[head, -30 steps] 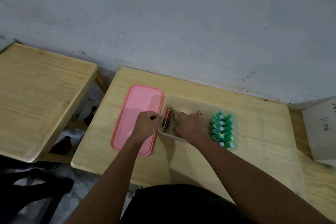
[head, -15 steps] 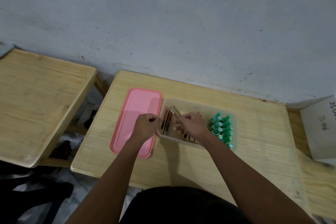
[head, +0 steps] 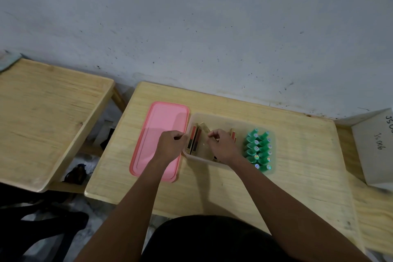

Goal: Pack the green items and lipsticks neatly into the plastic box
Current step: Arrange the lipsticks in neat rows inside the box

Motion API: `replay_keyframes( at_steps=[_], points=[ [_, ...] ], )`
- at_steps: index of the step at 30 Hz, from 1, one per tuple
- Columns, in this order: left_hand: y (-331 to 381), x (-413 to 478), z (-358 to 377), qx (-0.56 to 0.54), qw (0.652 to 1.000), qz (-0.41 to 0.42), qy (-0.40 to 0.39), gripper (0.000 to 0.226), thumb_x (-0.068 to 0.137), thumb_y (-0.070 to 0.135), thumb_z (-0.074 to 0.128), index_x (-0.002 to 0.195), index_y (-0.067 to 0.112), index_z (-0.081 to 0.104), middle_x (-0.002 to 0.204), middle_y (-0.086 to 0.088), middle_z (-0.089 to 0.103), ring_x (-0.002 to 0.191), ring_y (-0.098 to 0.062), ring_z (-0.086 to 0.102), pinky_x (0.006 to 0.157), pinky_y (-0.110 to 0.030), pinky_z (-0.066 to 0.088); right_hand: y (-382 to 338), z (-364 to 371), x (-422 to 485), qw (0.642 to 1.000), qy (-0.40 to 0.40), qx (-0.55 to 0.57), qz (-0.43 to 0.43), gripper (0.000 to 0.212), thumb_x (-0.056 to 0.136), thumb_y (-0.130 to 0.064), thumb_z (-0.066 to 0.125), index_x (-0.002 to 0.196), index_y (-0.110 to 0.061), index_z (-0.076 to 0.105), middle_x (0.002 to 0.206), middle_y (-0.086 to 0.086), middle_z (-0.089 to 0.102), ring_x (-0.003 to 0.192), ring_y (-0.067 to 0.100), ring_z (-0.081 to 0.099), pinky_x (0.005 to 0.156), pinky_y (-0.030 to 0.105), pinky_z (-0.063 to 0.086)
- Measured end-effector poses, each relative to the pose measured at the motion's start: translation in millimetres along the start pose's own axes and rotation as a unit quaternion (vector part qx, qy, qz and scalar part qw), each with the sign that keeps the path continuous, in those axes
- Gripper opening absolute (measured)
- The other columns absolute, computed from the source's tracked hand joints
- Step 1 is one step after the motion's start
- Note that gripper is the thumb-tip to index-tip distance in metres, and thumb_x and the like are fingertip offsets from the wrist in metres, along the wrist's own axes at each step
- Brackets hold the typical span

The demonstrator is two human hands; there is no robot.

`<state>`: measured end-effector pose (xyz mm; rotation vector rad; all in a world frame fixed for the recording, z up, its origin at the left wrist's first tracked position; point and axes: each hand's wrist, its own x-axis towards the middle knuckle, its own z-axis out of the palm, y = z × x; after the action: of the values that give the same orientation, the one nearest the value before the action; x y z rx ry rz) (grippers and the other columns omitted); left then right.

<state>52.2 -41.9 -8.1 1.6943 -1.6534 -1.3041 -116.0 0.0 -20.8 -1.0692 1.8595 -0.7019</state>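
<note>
A clear plastic box (head: 231,118) sits on the wooden table (head: 297,155). Several green bottles (head: 258,148) stand packed in rows at its right end. Gold and red lipsticks (head: 194,139) lie at its left end, and more lipsticks (head: 233,134) show past my right hand. My left hand (head: 172,145) is curled at the box's left wall, its fingers at the rim. My right hand (head: 222,144) is inside the box and pinches a gold lipstick (head: 205,128) that leans tilted against the left group.
A pink lid (head: 159,140) lies flat just left of the box. A second wooden table (head: 42,117) stands to the left across a gap with dark things on the floor. A white box (head: 374,144) sits at the right edge. A grey wall runs behind.
My right hand has lifted from the box floor and moved left, bringing a gold lipstick up tilted beside the left group. My left hand has stayed at the box's left wall.
</note>
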Motion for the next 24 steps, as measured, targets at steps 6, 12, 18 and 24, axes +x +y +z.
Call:
replay_keyframes(
  at_steps=[6, 12, 18, 24],
  points=[
    [-1.9, 0.8, 0.8, 0.005, 1.0, 0.003, 0.001, 0.018, 0.092, 0.017, 0.057, 0.091, 0.007, 0.072, 0.081, -0.008, 0.067, 0.077, -0.022, 0.063, 0.079, -0.035, 0.055, -2.2, 1.1, 3.9, 0.999, 0.012, 0.022, 0.023, 0.016, 0.093, -0.019, 0.063, 0.108, -0.017, 0.06, 0.106, 0.0, 0.064, 0.095, 0.015, 0.059, 0.068, 0.023, 0.046],
    [-3.5, 2.0, 2.1, 0.015, 1.0, -0.001, 0.003, 0.021, 0.093, 0.018, 0.057, 0.096, 0.004, 0.073, 0.081, -0.003, 0.068, 0.07, -0.009, 0.062, 0.065, -0.013, 0.046, -0.8, -2.6, 4.4, 0.999, 0.019, -0.03, 0.027, 0.046, 0.089, -0.009, 0.063, 0.134, -0.011, 0.055, 0.123, 0.006, 0.06, 0.099, 0.016, 0.059, 0.082, 0.031, 0.054],
    [-3.8, 2.8, 1.6, 0.022, 1.0, 0.006, 0.003, 0.023, 0.093, 0.018, 0.057, 0.09, 0.002, 0.073, 0.084, -0.015, 0.071, 0.073, -0.019, 0.063, 0.07, -0.021, 0.052, -4.9, -2.7, 3.2, 0.997, 0.04, -0.069, 0.013, 0.02, 0.085, -0.016, 0.067, 0.103, -0.014, 0.073, 0.087, -0.001, 0.069, 0.072, 0.013, 0.062, 0.065, 0.028, 0.05],
    [-5.3, 3.6, 2.1, 0.018, 1.0, 0.005, -0.001, 0.02, 0.093, 0.019, 0.057, 0.09, 0.007, 0.073, 0.08, -0.006, 0.067, 0.072, -0.016, 0.062, 0.064, -0.012, 0.046, -9.2, 3.5, 8.0, 0.993, 0.085, -0.059, 0.065, 0.013, 0.083, -0.022, 0.066, 0.092, -0.011, 0.067, 0.084, 0.004, 0.068, 0.076, 0.019, 0.063, 0.065, 0.033, 0.049]
  ],
)
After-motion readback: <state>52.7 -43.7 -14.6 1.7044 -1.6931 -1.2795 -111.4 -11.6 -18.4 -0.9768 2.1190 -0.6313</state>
